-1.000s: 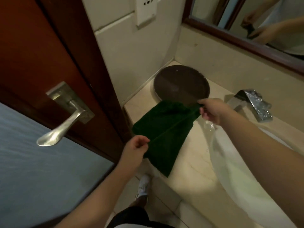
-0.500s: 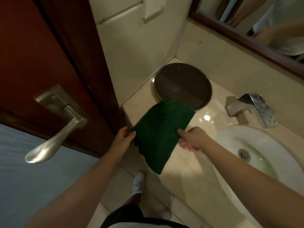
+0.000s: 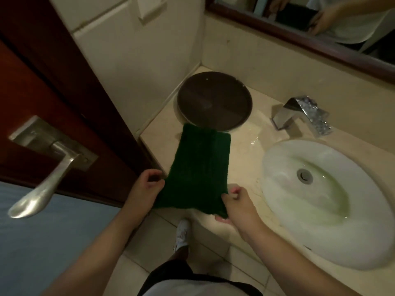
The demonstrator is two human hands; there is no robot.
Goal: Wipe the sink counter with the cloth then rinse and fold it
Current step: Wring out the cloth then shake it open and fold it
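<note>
A dark green cloth (image 3: 198, 167) lies stretched on the beige sink counter (image 3: 241, 167), its far edge touching a round brown tray. Its near edge hangs past the counter's front. My left hand (image 3: 145, 189) pinches the cloth's near left corner. My right hand (image 3: 237, 205) pinches the near right corner, fingers curled round the fabric. The white oval sink basin (image 3: 320, 197) sits to the right of the cloth, with a chrome tap (image 3: 303, 115) behind it.
A round brown tray (image 3: 213, 101) stands in the counter's back left corner. A wooden door with a metal lever handle (image 3: 47, 174) is close on the left. A mirror (image 3: 320, 24) hangs above the back wall. Water glistens on the counter near the tap.
My right hand came from the cloth's far corner to its near right corner. The cloth went from held up to lying flatter along the counter, near edge held by both hands.
</note>
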